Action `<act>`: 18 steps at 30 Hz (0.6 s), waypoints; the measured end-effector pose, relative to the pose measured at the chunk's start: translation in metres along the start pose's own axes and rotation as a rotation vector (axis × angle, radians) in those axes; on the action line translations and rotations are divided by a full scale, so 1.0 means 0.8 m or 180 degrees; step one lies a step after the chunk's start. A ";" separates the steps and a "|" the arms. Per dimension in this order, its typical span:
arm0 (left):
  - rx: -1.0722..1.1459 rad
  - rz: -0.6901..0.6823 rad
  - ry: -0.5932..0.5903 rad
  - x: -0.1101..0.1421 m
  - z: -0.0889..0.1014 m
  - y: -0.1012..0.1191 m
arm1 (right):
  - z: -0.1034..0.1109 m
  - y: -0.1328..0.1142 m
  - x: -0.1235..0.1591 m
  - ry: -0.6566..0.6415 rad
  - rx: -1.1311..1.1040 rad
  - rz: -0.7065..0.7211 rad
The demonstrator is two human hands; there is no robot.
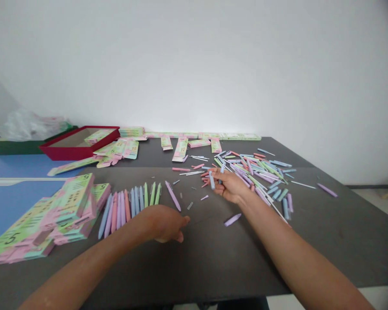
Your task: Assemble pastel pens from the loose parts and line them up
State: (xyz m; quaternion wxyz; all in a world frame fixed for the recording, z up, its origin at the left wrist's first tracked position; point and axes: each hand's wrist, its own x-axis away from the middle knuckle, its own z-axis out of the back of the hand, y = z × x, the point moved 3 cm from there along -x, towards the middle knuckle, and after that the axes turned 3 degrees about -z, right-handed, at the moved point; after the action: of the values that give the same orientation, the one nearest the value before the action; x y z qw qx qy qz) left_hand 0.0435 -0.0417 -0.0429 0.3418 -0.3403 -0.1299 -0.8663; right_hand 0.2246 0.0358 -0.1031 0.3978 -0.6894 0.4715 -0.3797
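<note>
My right hand [229, 185] is at the left edge of a pile of loose pen parts [255, 168]. Its fingers are closed around a light blue pen barrel [211, 180], and another blue pen part shows between the fingers. Lower and to the left, my left hand [168, 224] hovers over the dark table with its fingertips apart and nothing visible in them. Just beyond it lies a purple pen [173, 196]. A row of assembled pens [129, 204] in blue, purple, pink and green lies to its left. A purple pen barrel [233, 220] rests between my two arms.
Printed pen boxes [74, 200] are stacked at the left. Flattened and closed boxes [181, 148] line the back of the table. A red tray [80, 144] stands at the back left beside a green tray with a plastic bag [32, 125]. Small clear pieces [190, 206] lie mid-table.
</note>
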 end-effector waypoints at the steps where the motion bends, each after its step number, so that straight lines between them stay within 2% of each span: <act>1: 0.0004 -0.0010 0.0009 0.000 0.000 0.000 | -0.002 0.002 0.001 -0.0027 -0.0013 -0.0041; 3: 0.0028 -0.0024 0.0029 -0.001 0.000 0.001 | -0.005 0.006 0.002 -0.0097 0.0046 -0.0105; 5: 0.0040 -0.0033 0.0034 -0.001 0.000 0.002 | -0.007 0.008 0.006 -0.0059 0.0248 0.0025; 7: 0.0020 -0.0047 0.0000 -0.003 0.000 0.004 | -0.007 0.005 0.012 0.0199 0.0723 0.0526; 9: 0.0015 -0.0074 -0.0018 -0.006 -0.002 0.005 | -0.011 -0.001 0.024 0.0468 0.1576 0.1244; 11: 0.0054 -0.0088 0.0036 -0.009 -0.005 0.006 | -0.019 -0.003 0.035 0.0511 0.2552 0.1783; 12: 0.0069 -0.0094 0.0065 -0.011 -0.006 0.006 | -0.023 -0.002 0.039 0.0451 0.2976 0.1911; 14: 0.0059 -0.0108 0.0074 -0.014 -0.009 0.006 | -0.027 0.003 0.043 0.0360 0.3560 0.1989; 18: -0.0003 -0.0088 0.0019 -0.017 -0.013 0.007 | -0.029 0.009 0.044 0.0447 0.4245 0.2008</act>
State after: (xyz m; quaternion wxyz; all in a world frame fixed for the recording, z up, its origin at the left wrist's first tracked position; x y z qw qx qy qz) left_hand 0.0494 -0.0433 -0.0597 0.3300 -0.3360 -0.1332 -0.8720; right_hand 0.2106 -0.0038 -0.0952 0.7912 -0.1073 0.3408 -0.4963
